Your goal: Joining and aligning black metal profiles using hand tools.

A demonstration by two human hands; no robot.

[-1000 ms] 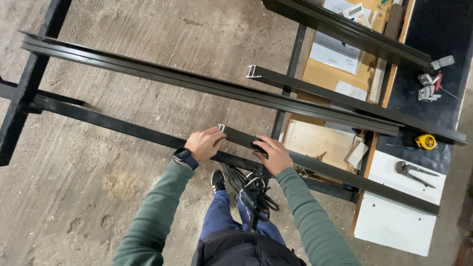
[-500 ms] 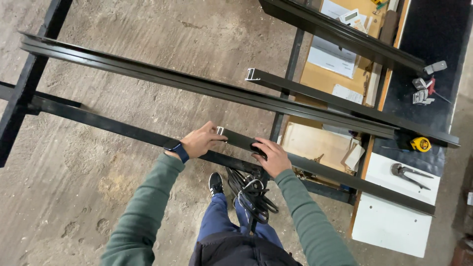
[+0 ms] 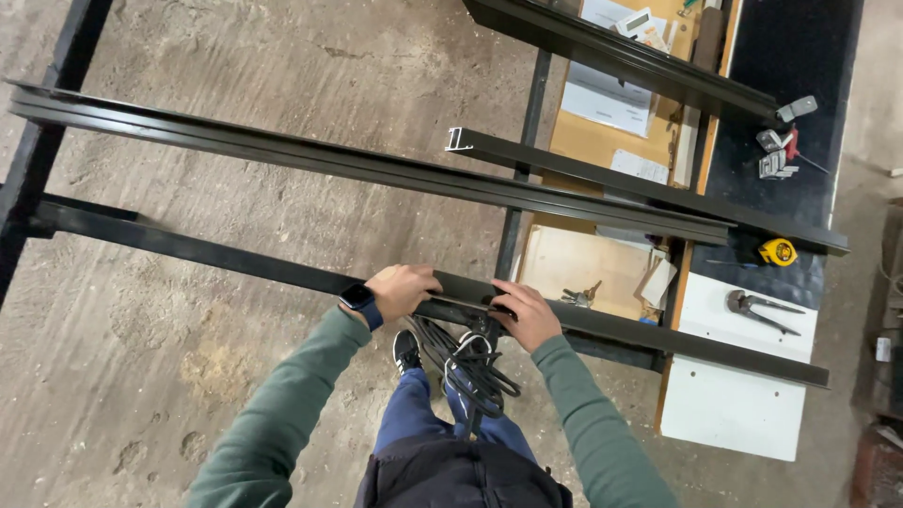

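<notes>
My left hand (image 3: 403, 288) and my right hand (image 3: 525, 313) both rest on a long dark metal profile (image 3: 658, 331) that lies on the nearest rail of a black steel frame (image 3: 188, 249). The left hand grips the profile's near end; the right hand presses on its top a little to the right. A black cable bundle (image 3: 470, 367) hangs below the hands, in front of my legs. A smartwatch sits on my left wrist.
Two more long dark profiles (image 3: 376, 169) (image 3: 649, 193) lie across the frame further away. At right are a yellow tape measure (image 3: 778, 251), pliers (image 3: 762, 309) on a white board, keys (image 3: 579, 297), papers, and small metal brackets (image 3: 777, 150). Concrete floor below.
The view has shifted slightly. My left hand has moved right along the near profile to its end; my right hand stays on top of it.
</notes>
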